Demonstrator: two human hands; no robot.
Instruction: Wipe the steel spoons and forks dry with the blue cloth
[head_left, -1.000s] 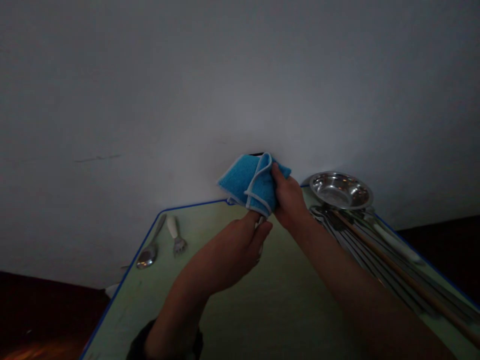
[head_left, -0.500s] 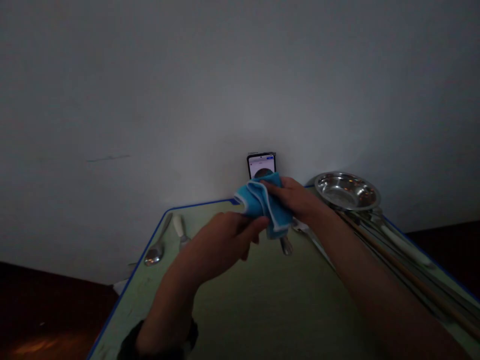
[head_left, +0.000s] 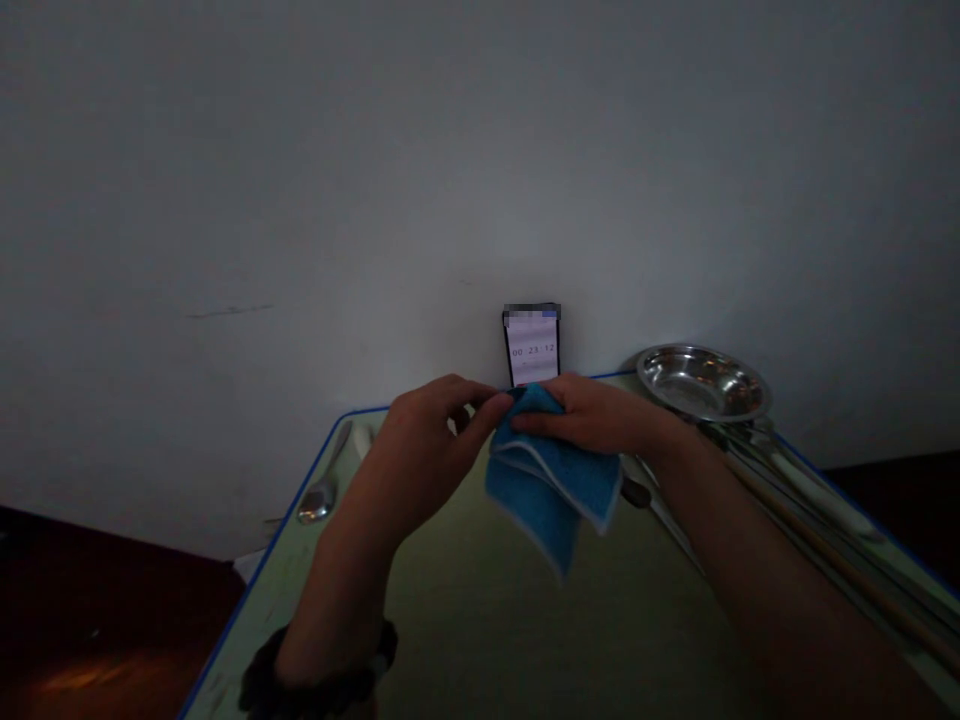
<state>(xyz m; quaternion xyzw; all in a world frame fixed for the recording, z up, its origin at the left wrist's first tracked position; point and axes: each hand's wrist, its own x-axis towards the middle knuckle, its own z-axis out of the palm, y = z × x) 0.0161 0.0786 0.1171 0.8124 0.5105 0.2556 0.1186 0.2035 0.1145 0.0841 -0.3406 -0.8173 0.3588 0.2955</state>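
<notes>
My right hand (head_left: 600, 415) is closed on a folded blue cloth (head_left: 555, 480) with pale edging, its loose corners hanging over the table. At the cloth's upper left edge my left hand (head_left: 442, 440) pinches thumb and finger together beside a small dark tip; what it grips is mostly hidden. A dark, rounded utensil end (head_left: 636, 492) shows just right of the cloth. I cannot tell whether it belongs to something inside the cloth or lies on the table.
A phone (head_left: 534, 345) showing a timer leans on the wall. The pale green table (head_left: 480, 620) has a blue edge. A metal spoon (head_left: 318, 500) and a white handle (head_left: 362, 440) lie left. A steel bowl (head_left: 705, 385), long sticks (head_left: 825, 560) and a pale-handled utensil (head_left: 667, 520) are right.
The cloth has unfolded and hangs lower. My left hand has moved up to its upper left edge, fingers pinched. The phone screen now shows timer digits.
</notes>
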